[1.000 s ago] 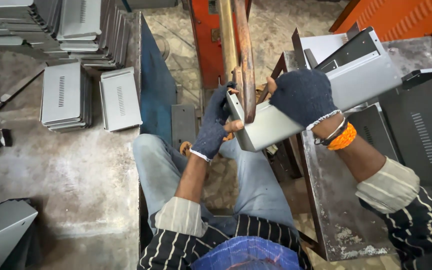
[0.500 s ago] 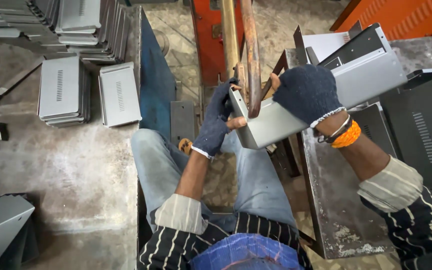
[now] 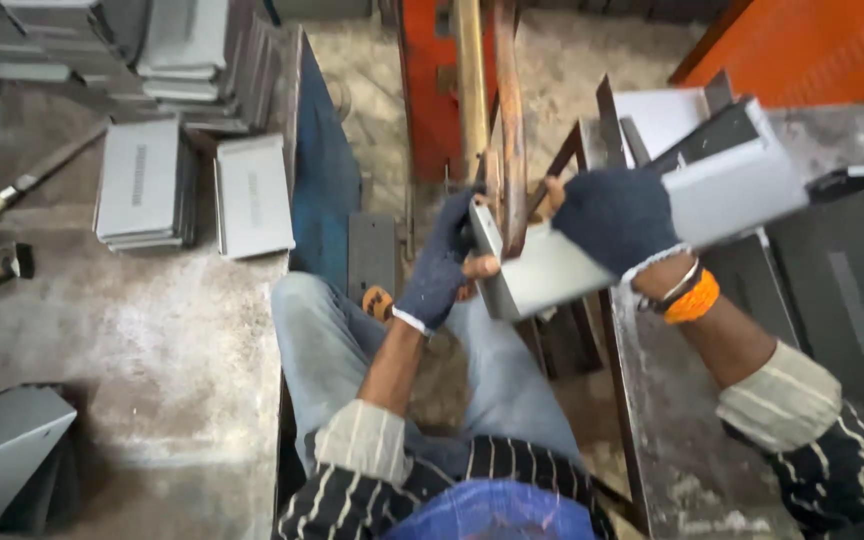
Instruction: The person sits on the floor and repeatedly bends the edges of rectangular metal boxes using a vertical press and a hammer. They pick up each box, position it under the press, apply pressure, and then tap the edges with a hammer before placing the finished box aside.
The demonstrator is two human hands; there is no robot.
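Fingers (image 3: 457, 262) of your left hand (image 3: 439, 270) pinch the grey sheet-metal panel (image 3: 552, 275) edge; right hand (image 3: 617, 218) clamps its top, steadying it against the rusty upright bars (image 3: 507, 120), frame centre.

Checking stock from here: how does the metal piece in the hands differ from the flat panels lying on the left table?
The held metal piece is folded and tilted, gripped by the left hand and right hand; the flat panels lie stacked on the table, untouched. The panels show a row of slots; none is visible on the held piece. Both are grey sheet metal.
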